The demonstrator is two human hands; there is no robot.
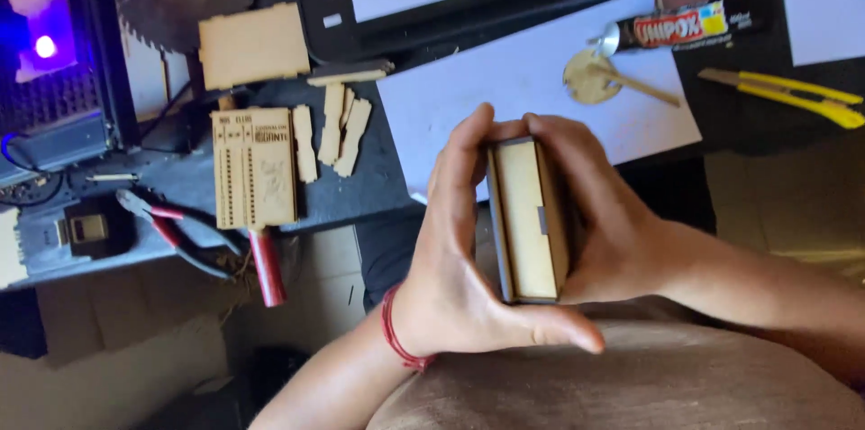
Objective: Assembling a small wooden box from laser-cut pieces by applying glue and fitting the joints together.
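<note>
Far left, red-handled pliers [194, 245] on the dark bench, engraved wooden panel [255, 167] beside them. Centre: left hand [464, 268] and right hand [599, 214] both clasped around 1 small wooden box [530, 218], pressed between palms above the lap. Right: glue tube [676, 27], yellow utility knife [782, 95]

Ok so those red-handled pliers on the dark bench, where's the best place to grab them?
Probably by the two red handles, coming from above at the near edge of the dark bench. The pliers lie flat with the handles spread, one jutting past the edge, so fingers can close around it. The metal jaws at the far left are short and taper. Both hands currently press the thin light wooden box.
</note>
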